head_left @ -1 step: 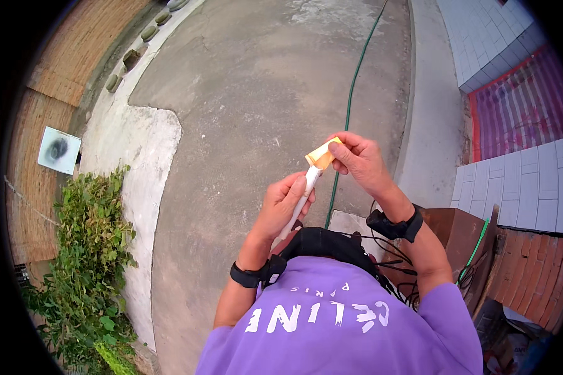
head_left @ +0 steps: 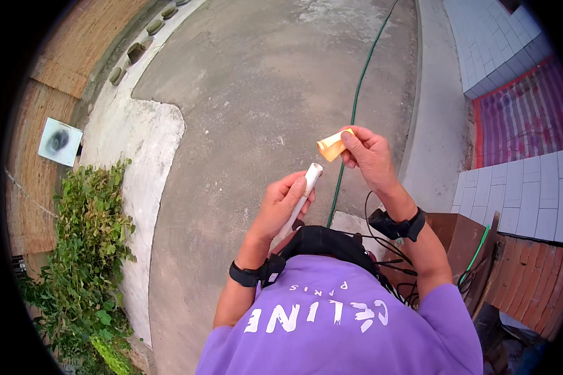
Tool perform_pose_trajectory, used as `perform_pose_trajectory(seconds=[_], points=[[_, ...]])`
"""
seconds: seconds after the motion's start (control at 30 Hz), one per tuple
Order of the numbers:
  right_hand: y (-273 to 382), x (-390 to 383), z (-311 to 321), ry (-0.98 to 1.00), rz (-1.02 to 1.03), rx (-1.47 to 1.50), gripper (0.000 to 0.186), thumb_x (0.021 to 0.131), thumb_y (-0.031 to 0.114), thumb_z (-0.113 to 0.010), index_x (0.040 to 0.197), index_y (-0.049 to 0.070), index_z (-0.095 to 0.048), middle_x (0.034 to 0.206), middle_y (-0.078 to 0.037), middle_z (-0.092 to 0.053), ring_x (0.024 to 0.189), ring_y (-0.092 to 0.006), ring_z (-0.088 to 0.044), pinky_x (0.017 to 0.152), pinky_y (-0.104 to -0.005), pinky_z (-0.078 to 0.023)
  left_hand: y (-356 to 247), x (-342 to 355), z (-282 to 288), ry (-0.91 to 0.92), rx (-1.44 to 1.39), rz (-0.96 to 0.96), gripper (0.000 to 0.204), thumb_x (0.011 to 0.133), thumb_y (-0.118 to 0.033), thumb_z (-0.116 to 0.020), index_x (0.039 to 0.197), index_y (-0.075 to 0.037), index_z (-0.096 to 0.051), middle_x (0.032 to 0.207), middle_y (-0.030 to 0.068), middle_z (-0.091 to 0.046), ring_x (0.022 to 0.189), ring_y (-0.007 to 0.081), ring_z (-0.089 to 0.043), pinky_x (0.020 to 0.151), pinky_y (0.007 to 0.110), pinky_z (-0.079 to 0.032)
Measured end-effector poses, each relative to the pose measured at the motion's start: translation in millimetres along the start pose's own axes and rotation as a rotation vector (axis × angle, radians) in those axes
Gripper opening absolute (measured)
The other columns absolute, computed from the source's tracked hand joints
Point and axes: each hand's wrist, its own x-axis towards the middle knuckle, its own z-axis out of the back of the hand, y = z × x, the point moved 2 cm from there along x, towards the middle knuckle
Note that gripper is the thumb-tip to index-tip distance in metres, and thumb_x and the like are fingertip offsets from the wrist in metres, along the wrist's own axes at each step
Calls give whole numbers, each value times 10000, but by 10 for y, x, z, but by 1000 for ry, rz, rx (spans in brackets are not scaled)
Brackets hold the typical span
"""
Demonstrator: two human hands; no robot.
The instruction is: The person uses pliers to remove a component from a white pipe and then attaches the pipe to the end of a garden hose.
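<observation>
My left hand [head_left: 283, 201] is closed around a slim white tube [head_left: 313, 177], held at a slant with its upper end showing an open mouth. Its lower end runs down toward my waist. Between the thumb and fingers of my right hand [head_left: 370, 157] is a small curled yellow-orange sheet [head_left: 333, 147], paper-like, with a paler side; its exact kind cannot be made out. The sheet is just above and to the right of the tube's mouth, with a narrow gap between them.
A green hose [head_left: 355, 103] runs along the concrete ground [head_left: 244, 125] beyond my hands. Leafy plants [head_left: 87, 244] grow at the left. Black cables [head_left: 391, 250] and a brown box-like piece [head_left: 447, 234] are close by my right side, near stacked bricks [head_left: 532, 281].
My right hand has moved up and slightly right, taking the yellow-orange sheet off the tube's upper end. The tube's mouth is now uncovered. My left hand has hardly moved.
</observation>
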Motion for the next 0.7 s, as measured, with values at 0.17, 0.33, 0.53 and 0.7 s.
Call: perform_pose_trajectory(seconds=[0.17,0.33,0.53,0.7], points=[[-86,538,-165,-190,28,65,241,886,230,-554,968,4,-578,646,6,-532,537,-54,-457,477,-182,-357,-421,-87,801,-99,122,-390,298,900,-161,-507,1146,6,-511,802,50,-565,680,120,-542,618,242,-452],[-416,1040,-201,-153,-205,-137,234,887,227,-548,958,7,-585,646,-2,-543,531,-53,-461,475,-183,-352,-764,343,1390,-195,139,-595,348,901,-245,-513,1136,12,-510,856,65,-551,746,132,-531,675,266,-440],[-524,2166,-73,-118,-315,-221,226,879,221,-556,949,9,-591,632,-3,-545,528,-51,-468,478,-186,-358,-1098,1214,1948,-305,88,-623,467,882,-362,-521,1167,5,-478,808,56,-538,702,106,-505,621,248,-418],[-357,3513,-279,6,-274,-287,215,882,218,-546,941,16,-590,665,-9,-561,545,-45,-484,477,-179,-359,-1708,1924,2388,-407,109,-699,482,864,-391,-541,1139,2,-486,772,44,-537,637,90,-486,540,221,-391]])
